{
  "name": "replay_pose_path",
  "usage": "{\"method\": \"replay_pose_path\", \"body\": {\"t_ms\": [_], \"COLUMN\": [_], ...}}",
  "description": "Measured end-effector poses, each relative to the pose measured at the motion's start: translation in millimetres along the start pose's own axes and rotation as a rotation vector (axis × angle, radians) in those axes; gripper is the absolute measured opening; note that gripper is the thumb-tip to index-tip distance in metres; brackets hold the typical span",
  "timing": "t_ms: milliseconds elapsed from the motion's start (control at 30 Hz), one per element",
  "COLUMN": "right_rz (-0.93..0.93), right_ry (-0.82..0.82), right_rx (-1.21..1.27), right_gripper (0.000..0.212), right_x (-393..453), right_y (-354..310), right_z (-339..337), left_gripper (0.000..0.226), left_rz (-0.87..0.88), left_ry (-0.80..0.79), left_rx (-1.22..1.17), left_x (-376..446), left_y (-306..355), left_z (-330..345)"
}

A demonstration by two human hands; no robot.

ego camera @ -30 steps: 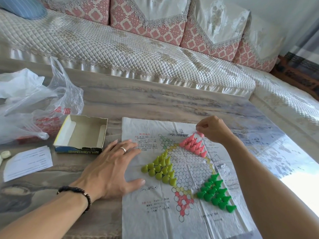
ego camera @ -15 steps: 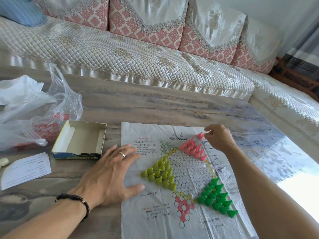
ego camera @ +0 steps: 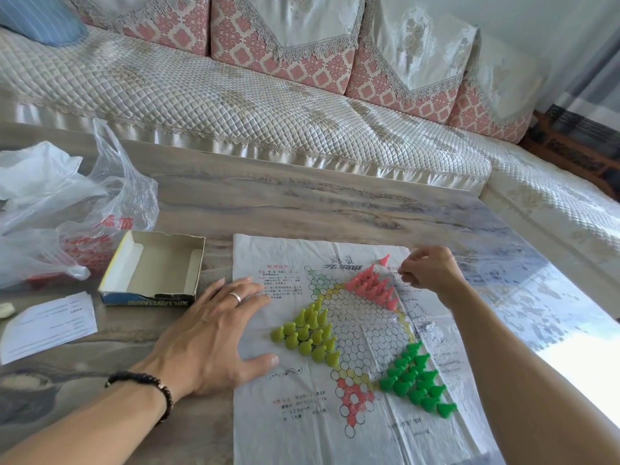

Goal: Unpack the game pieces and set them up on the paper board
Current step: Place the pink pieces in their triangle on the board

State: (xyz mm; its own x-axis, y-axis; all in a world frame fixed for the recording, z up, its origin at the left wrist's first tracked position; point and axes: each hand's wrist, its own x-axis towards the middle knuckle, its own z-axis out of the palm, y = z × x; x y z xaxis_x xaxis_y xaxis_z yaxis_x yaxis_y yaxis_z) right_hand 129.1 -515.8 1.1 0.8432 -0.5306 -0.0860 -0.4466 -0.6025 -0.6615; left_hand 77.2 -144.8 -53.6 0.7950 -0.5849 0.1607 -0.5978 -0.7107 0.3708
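The paper board [ego camera: 335, 431] lies flat on the table with a printed star grid. On it stand three triangles of cone pieces: pink pieces [ego camera: 372, 283] at the top, yellow-green pieces [ego camera: 308, 333] on the left and green pieces [ego camera: 416, 380] at the lower right. One pink piece [ego camera: 384, 260] stands alone at the tip of the pink triangle. My right hand [ego camera: 432, 273] hovers just right of that piece, fingers curled, holding nothing. My left hand [ego camera: 218, 327] lies flat, fingers spread, pressing on the board's left edge.
An open cardboard box [ego camera: 157, 266] sits left of the board. Behind it lies a crumpled plastic bag [ego camera: 67, 209]. A white paper slip [ego camera: 47, 323] rests at the near left. A quilted sofa [ego camera: 268, 105] runs along the table's far edge.
My right hand has let go of the pink piece at the tip and drawn back a little to the right. My left hand has stayed on the board.
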Motion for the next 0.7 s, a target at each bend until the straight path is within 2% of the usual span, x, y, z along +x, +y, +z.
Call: {"method": "replay_pose_path", "body": {"t_ms": [100, 233, 367, 467, 600, 700], "right_rz": [-0.071, -0.192, -0.293, -0.311, -0.293, -0.296], "right_ry": [-0.069, -0.125, -0.152, -0.17, -0.121, -0.129], "right_rx": [0.01, -0.107, -0.212, -0.28, -0.276, -0.269], "right_gripper": [0.006, 0.006, 0.021, 0.02, 0.004, 0.007], "right_x": [-7, -11, -13, -13, -13, -12], "right_y": [-6, -12, -16, -19, -24, -27], "right_z": [-2, -2, -1, -1, -2, -1], "left_gripper": [0.092, 0.092, 0.092, 0.092, 0.092, 0.092], "left_rz": [0.001, -0.003, -0.009, -0.01, -0.009, -0.008], "left_ry": [0.011, 0.021, 0.008, 0.0, -0.001, 0.006], "left_rx": [-0.016, -0.015, 0.008, 0.026, 0.024, 0.012], "left_x": [1, 1, 1, 0, 0, 0], "left_y": [0, 0, 0, 0, 0, 1], "left_z": [1, 1, 1, -1, -1, -2]}}
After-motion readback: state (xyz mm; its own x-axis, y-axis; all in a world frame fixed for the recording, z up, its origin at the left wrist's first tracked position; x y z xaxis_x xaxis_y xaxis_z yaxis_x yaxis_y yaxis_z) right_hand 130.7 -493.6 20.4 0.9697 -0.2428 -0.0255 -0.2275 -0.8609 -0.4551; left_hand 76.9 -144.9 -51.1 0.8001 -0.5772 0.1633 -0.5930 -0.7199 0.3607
